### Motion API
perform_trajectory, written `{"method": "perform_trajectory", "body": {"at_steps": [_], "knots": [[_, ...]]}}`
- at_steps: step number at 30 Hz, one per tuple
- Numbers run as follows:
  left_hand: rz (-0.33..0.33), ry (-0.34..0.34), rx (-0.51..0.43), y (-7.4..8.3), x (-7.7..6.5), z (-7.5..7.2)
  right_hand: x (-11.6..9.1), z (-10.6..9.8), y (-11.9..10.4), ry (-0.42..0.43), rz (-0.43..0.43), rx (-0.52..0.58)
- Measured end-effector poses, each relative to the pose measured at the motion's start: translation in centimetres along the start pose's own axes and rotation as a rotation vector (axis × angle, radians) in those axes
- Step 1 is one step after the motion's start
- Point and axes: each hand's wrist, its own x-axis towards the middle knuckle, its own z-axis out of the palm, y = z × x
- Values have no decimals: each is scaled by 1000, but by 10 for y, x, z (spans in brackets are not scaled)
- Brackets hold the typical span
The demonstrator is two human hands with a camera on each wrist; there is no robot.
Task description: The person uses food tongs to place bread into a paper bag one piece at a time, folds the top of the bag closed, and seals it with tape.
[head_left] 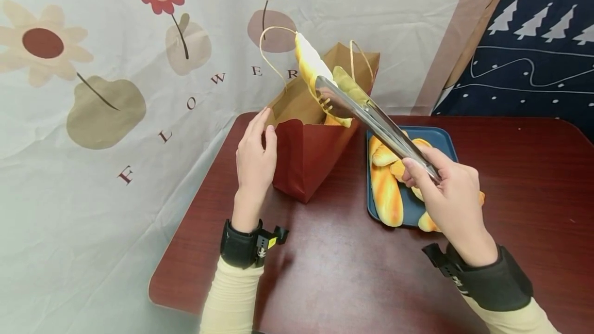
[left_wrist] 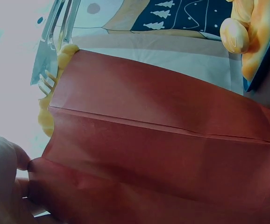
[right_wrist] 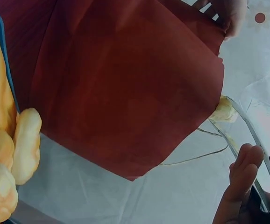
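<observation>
In the head view my right hand [head_left: 452, 202] grips metal serving tongs [head_left: 387, 130]. The tongs hold a yellow, ridged, crescent-shaped bread [head_left: 308, 63], tilted over the mouth of a red paper bag [head_left: 320, 156]. My left hand [head_left: 257, 156] touches the near left side of the bag at its rim, fingers fairly straight. The left wrist view shows the thumb at the rim corner of the bag [left_wrist: 163, 112]. In the right wrist view the bag [right_wrist: 125, 88] hides most of the bread [right_wrist: 224, 111]. An orange-yellow bit shows inside the bag; its kind cannot be told.
A blue tray [head_left: 443, 138] with several breads [head_left: 386, 195] stands right of the bag, partly behind my right hand. Cord handles [head_left: 269, 58] rise from the bag. A flower-print cloth [head_left: 199, 30] hangs behind the dark red table [head_left: 334, 272].
</observation>
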Motion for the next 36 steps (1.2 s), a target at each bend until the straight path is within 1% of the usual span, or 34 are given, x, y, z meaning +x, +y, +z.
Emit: {"method": "perform_trajectory", "body": {"at_steps": [8,16,29,36], "knots": [[-2,-1,5,-1,0,0,-2,-4,2,-3,-6,-62],[-6,0,2,-2,0,2,-3,-5,1,-12,13,-41],[-4,-6,4,-1,0,3,-5,-6,4,-15,20,-67],[-10,-2,3,-1,0,3,-7,-7,5,-35,21,-99]]}}
